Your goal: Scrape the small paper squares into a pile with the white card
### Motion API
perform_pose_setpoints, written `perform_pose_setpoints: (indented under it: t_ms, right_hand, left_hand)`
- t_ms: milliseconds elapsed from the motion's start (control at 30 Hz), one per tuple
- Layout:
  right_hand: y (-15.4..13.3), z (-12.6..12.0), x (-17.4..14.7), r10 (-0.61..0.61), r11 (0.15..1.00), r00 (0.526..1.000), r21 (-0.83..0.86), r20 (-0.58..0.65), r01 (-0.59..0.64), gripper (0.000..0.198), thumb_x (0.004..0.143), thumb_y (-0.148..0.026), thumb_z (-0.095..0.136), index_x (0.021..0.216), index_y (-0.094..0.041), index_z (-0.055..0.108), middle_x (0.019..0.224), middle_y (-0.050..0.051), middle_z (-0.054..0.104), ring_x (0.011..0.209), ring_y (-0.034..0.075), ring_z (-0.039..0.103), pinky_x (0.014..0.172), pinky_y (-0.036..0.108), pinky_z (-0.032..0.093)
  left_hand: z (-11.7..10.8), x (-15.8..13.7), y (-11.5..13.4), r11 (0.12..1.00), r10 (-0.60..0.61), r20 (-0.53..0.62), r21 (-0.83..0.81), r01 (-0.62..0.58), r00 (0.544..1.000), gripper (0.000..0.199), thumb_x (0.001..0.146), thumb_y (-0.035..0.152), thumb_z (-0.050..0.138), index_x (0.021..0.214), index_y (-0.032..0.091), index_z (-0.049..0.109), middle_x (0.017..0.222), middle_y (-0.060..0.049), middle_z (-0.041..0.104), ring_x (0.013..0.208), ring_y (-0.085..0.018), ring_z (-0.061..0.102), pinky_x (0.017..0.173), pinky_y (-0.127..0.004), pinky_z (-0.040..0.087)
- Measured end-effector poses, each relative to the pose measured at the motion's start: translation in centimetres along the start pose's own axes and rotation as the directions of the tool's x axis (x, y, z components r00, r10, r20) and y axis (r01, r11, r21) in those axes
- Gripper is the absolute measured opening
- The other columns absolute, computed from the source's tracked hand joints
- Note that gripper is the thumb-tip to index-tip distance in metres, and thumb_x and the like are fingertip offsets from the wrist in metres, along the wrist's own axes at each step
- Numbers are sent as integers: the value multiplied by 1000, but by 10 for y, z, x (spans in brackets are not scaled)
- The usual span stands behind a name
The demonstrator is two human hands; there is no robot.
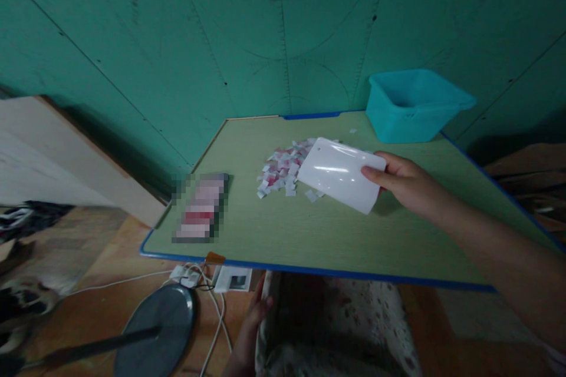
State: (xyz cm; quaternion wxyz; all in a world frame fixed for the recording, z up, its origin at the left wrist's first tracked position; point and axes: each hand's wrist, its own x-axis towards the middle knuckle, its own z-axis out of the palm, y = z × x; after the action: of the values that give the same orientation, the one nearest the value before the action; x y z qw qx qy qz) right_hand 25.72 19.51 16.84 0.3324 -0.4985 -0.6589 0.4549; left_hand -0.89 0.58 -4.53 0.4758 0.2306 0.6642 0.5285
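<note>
My right hand [400, 179] grips the right end of a glossy white plastic scraper [338, 171], thumb on top. The sheet is slightly curved, with a small hole near its far-left corner. Its left edge overlaps a pile of small cut paper pieces [283, 168], white and pinkish, on the pale green table [265, 230]. Below the table's front edge, my left hand [254, 318] is closed on the left rim of an open bin [336, 318] with a speckled, patterned surface. Part of the bin is hidden under the table.
A turquoise plastic basket [407, 118] stands at the table's back right corner. A phone [201, 206], blurred out, lies at the left. A green wall [283, 35] rises behind. White cables [216, 312] and a round dark base [159, 330] are on the floor.
</note>
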Motion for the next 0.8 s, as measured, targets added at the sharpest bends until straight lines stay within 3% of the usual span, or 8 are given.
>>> perform_pose_setpoints:
  t_ms: [200,400,800]
  right_hand:
    - [0,3,0,-1,999,996,-37,86,4,18,76,-37,51,76,-19,50,66,-1,54,60,11,49,53,24,36]
    - [-2,-1,-3,-5,997,998,-81,66,10,21,76,-39,50,79,-19,52,69,-1,54,62,11,49,55,24,36]
    - [-4,-5,-6,-48,989,998,-139,51,54,24,75,-43,49,78,-19,52,69,0,55,62,13,50,54,26,36]
  left_hand:
    - [0,1,-1,999,9,-50,51,-7,999,34,40,49,70,60,24,61,88,-10,72,110,-36,50,94,-41,36]
    - [3,-1,1,1000,-3,-47,31,4,999,39,40,51,69,65,23,61,93,-11,71,107,-34,53,91,-39,40]
    - [8,-17,35,996,-78,-8,31,78,997,23,48,30,71,68,22,64,88,-10,71,118,-33,42,97,-39,34]
